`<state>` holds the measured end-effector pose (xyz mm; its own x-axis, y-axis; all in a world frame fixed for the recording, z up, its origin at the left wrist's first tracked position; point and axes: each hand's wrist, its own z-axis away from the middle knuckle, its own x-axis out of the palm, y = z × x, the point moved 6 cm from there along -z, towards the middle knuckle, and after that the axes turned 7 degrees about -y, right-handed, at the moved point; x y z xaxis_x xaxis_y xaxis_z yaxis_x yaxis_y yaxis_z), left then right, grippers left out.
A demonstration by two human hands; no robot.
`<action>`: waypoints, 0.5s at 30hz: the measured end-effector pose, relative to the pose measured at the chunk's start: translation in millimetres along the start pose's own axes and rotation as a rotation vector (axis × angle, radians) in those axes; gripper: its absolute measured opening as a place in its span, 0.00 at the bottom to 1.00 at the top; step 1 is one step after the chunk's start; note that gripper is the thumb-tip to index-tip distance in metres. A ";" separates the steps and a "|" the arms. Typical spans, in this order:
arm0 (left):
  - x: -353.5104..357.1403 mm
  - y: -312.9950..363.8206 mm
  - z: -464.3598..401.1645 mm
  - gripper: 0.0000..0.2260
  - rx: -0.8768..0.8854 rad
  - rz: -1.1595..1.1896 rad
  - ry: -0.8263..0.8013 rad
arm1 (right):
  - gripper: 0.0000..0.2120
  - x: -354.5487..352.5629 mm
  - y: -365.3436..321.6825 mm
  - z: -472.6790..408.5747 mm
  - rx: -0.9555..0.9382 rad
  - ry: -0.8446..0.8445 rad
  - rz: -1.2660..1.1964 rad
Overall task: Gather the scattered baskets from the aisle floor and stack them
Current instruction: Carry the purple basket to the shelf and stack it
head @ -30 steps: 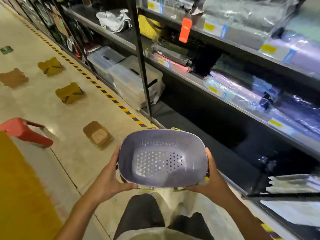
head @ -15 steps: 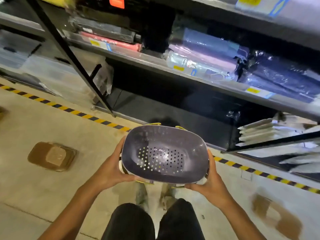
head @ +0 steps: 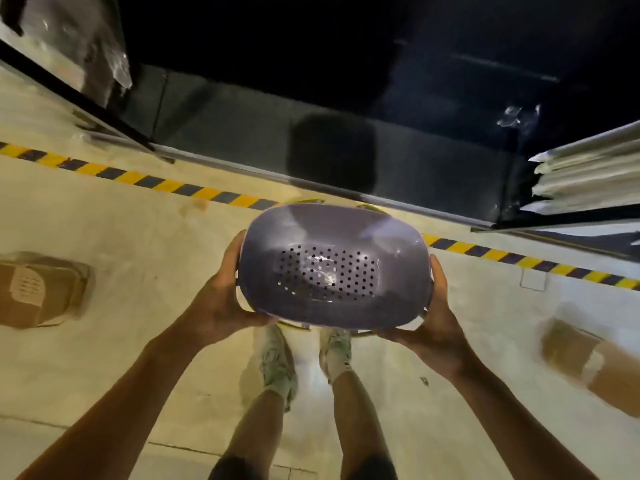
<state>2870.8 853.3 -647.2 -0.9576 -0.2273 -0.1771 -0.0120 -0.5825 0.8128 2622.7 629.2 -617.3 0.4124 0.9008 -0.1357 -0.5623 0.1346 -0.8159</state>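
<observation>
Both hands grip my load from opposite sides: left hand (head: 221, 303) and right hand (head: 438, 327) curl under the rim of a purple perforated basket (head: 334, 268), nested over yellow-edged ones beneath, held above my shoes (head: 277, 358). Two brown baskets lie on the beige floor (head: 138, 237), one left (head: 38, 289), one blurred right (head: 595, 362). Yellow-black hazard tape (head: 156, 183) edges a dark bottom shelf (head: 242, 123).

You stand on a pale, glossy floor (head: 138, 244) with a yellow-and-black hazard stripe (head: 166, 185) running along the foot of a dark metal shelving unit (head: 242, 133). Its lowest shelf lies in deep shadow. At the right, white flat packs (head: 588, 178) sit stacked on a shelf.
</observation>
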 end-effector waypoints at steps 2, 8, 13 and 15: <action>4.8 -19.2 -19.2 0.62 -0.008 0.014 0.022 | 0.61 -1.3 25.7 -22.7 0.000 -0.009 -0.004; 14.7 -49.7 -56.5 0.60 0.008 0.048 0.061 | 0.64 -2.4 79.1 -64.7 -0.013 -0.001 0.058; 23.7 -66.3 -75.4 0.60 0.007 -0.001 0.031 | 0.63 0.4 106.0 -73.6 0.014 0.015 0.090; 29.3 -71.8 -83.5 0.59 0.022 -0.014 0.021 | 0.63 1.7 117.7 -73.9 0.014 0.019 0.105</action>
<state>2867.7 823.3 -757.1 -0.9511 -0.2357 -0.1997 -0.0318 -0.5684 0.8221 2610.1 616.1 -755.1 0.3641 0.9023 -0.2309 -0.6131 0.0456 -0.7887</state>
